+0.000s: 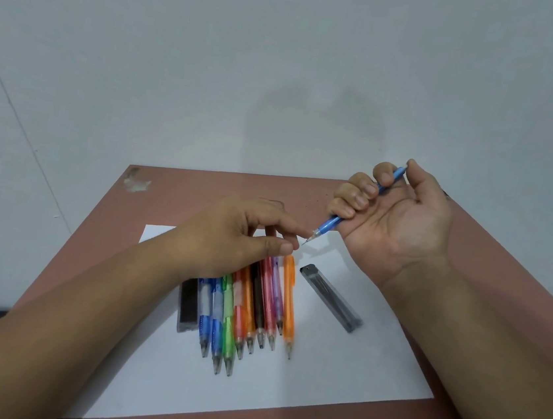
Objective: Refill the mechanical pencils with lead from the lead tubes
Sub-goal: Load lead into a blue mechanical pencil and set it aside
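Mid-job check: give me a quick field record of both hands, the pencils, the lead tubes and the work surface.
right hand: grips a blue pencil, tip pointing down-left
left hand: thumb and forefinger pinched together right at that pencil's tip; any lead between them is too fine to see
pencil row: lying side by side on the white paper, tips toward the person
grey lead tube: right of the row, angled
dark lead tube: left edge of the row
table: reddish-brown

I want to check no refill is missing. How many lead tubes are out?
2. One grey tube lies alone on the paper, right of the pencil row; one dark tube lies at the row's left end. The left forearm might hide more.
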The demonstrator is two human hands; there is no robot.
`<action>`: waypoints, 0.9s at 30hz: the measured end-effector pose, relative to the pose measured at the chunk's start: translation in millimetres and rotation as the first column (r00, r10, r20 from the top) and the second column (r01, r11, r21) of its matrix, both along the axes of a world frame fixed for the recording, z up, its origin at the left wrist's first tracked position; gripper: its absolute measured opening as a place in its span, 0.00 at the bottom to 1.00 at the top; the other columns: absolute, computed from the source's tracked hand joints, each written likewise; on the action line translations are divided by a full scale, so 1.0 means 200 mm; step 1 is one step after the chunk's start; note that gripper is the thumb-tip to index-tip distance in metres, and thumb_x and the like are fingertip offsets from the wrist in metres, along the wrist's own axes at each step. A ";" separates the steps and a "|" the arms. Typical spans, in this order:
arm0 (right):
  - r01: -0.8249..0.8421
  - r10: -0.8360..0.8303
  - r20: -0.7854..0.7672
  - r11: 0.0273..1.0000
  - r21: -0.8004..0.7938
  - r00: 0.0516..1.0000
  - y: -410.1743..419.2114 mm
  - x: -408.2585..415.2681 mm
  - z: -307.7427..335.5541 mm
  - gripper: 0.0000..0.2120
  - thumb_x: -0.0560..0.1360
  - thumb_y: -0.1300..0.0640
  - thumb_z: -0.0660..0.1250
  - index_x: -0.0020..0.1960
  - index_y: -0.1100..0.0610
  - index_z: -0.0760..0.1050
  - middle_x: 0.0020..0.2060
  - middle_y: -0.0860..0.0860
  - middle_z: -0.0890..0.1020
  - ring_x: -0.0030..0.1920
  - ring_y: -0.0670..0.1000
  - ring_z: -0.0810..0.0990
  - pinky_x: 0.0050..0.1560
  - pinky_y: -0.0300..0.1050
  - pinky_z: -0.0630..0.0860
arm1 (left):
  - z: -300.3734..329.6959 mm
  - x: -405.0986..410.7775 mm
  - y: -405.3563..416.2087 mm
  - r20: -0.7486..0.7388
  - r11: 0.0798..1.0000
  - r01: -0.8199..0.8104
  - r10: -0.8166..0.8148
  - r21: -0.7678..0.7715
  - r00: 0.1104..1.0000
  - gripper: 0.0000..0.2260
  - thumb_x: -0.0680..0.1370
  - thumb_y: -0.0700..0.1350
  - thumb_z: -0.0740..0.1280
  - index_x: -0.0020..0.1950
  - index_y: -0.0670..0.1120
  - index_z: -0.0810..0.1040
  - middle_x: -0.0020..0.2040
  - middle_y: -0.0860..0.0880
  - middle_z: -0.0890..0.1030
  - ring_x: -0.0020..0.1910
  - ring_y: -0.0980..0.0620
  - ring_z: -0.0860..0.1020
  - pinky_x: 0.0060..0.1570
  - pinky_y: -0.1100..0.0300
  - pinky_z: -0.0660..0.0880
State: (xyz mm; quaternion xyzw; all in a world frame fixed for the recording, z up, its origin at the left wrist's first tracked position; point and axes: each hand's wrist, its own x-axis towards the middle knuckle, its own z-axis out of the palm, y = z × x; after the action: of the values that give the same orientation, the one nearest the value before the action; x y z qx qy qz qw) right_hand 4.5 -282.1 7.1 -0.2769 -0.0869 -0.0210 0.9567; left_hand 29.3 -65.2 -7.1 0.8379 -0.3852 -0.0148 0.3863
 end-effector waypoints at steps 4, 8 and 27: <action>0.006 -0.006 -0.001 1.000 -0.004 1.000 0.01 0.00 0.00 0.21 0.81 0.43 0.54 0.35 0.56 0.67 0.32 0.51 0.66 0.30 0.51 0.64 0.31 0.44 0.66 | 0.00 0.00 0.00 -0.004 1.000 -0.002 0.002 -0.015 1.000 0.16 0.78 0.50 0.71 0.58 0.73 0.78 0.50 0.66 0.82 0.52 0.66 0.78 0.46 0.66 0.70; 0.010 -0.010 -0.013 1.000 0.004 1.000 0.01 0.00 0.00 0.21 0.80 0.43 0.55 0.35 0.56 0.67 0.32 0.51 0.66 0.30 0.51 0.64 0.32 0.44 0.66 | 0.00 -0.01 -0.01 0.004 1.000 0.004 -0.004 -0.027 1.000 0.17 0.78 0.50 0.72 0.57 0.74 0.78 0.50 0.66 0.82 0.51 0.67 0.78 0.44 0.74 0.72; 0.021 -0.020 -0.027 1.000 0.024 0.999 0.01 -0.01 0.01 0.21 0.79 0.43 0.55 0.34 0.56 0.67 0.32 0.51 0.65 0.30 0.51 0.63 0.31 0.44 0.66 | 0.00 0.00 -0.01 0.017 1.000 0.011 -0.011 -0.026 1.000 0.19 0.79 0.46 0.72 0.56 0.73 0.79 0.50 0.67 0.82 0.51 0.65 0.78 0.46 0.67 0.69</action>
State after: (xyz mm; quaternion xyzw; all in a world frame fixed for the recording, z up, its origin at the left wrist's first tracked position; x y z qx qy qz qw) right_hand 1.7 -279.4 9.8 -0.2666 -0.0710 -0.0281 0.9608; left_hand 28.9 -66.4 -7.1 0.8309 -0.3931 -0.0051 0.3938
